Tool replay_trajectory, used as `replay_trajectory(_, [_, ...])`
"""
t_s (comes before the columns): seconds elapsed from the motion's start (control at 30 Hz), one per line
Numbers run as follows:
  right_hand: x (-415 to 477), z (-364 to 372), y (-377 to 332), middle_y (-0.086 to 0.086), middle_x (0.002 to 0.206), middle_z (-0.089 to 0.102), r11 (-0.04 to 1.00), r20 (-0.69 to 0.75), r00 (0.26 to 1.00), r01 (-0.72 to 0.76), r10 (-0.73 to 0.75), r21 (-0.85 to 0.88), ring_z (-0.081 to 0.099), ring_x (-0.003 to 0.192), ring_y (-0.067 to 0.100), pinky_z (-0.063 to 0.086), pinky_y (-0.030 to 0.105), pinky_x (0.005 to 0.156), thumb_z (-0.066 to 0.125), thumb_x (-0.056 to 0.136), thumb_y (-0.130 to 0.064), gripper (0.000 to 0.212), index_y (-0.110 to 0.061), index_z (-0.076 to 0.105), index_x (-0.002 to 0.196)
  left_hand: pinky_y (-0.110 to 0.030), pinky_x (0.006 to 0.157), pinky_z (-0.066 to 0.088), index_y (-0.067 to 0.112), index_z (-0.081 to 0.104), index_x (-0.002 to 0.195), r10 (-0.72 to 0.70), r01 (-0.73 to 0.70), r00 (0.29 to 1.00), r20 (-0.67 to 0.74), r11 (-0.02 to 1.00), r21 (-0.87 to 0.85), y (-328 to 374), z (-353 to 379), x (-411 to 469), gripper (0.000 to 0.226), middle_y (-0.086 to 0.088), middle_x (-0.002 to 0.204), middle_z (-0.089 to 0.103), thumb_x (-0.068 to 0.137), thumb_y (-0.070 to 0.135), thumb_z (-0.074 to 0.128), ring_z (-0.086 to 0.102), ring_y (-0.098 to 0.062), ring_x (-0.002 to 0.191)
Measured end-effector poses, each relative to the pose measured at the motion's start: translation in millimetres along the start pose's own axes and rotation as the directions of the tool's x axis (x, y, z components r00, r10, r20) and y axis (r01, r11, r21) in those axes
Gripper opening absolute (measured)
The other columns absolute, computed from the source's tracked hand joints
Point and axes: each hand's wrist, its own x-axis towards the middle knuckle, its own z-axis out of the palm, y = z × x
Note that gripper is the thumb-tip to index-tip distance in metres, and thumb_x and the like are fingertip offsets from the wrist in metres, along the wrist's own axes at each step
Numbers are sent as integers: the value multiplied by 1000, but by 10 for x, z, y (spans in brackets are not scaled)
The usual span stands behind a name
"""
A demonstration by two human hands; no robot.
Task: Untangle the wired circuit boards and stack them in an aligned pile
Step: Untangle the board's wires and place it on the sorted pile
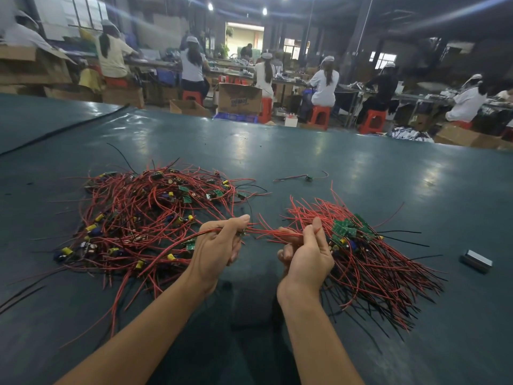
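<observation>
— How many piles lay on the table (347, 151)?

— Two. A big tangled heap (138, 215) of wired circuit boards sat to the left. A second pile (369, 254) sat to the right, its green boards bunched together and its red and black wires fanning outward. One stray board (308, 178) lay alone farther back, well apart from both. The boards in either pile were too many and too snarled to count.

— And the hands?

— Two, both bare. The left hand (216, 245) had its fingers (235, 250) curled round a few red wires (266, 232) coming out of the heap. The right hand (308, 254) pinched the same strands between thumb and curled fingers, just beside the second pile. Something small sat at the left fingertips, but I could not make it out.

— Any containers?

— Cardboard ones on the floor beyond the table. A printed box (240, 98) stood with its flaps up, and a lower box (188, 107) was open. Their contents were hidden. A blue crate (236, 117) was partly cut off by the table's far edge.

— Anything else?

— One small grey block (476, 261) lay on the table at the right; I could not tell what it was. One black cable (63, 130) crossed the far left corner.
</observation>
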Motion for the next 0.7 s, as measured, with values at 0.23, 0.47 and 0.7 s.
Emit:
replay_trajectory(0.23, [-55,38,-37,5,82,77,984,172,977,-99,124,-145,39,36,7,37,17,38,59,97,-35,17,-20,61,91,-21,41,29,25,41,42,-66,66,997,-26,997,-31,0,-19,9,55,5,42,35,86,46,65,30,-11,37])
replay_trajectory(0.47, [-347,130,122,4,78,76,937,356,920,-34,165,-347,69,73,16,59,33,75,71,88,-29,22,-25,80,69,-10,47,41,24,66,48,23,-23,1000,-7,999,-25,-66,37,12,45,8,47,57,92,26,55,53,0,44])
replay_trajectory(0.7, [-289,134,97,-3,66,73,940,177,965,-129,191,-315,67,69,15,55,32,69,73,87,-18,29,-25,77,58,-14,41,36,23,59,44,52,-55,997,51,996,64,-61,58,-35,50,6,39,47,94,27,54,43,-4,35])
